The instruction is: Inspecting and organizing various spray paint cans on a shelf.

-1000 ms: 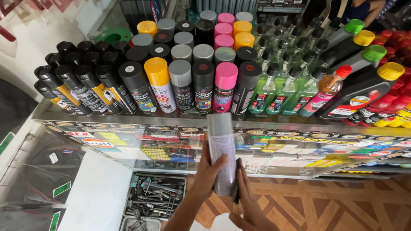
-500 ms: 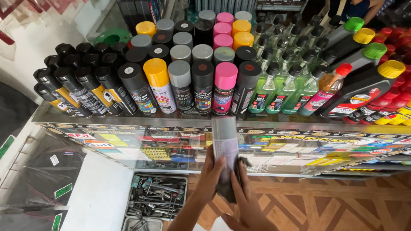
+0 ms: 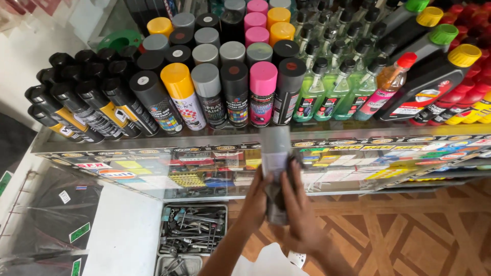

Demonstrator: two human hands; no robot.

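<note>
Grey can [image 3: 276, 163] is being held upright by both hands | left hand [image 3: 257, 197] and right hand [image 3: 300, 204] are gripping it | in front of glass shelf [image 3: 153, 140] of spray cans [image 3: 225, 87]

A long glass-topped display counter [image 3: 215, 137] is carrying rows of upright spray-paint cans with coloured caps [image 3: 220, 76], green spray bottles [image 3: 335, 82] and dark oil bottles [image 3: 434, 76].
</note>
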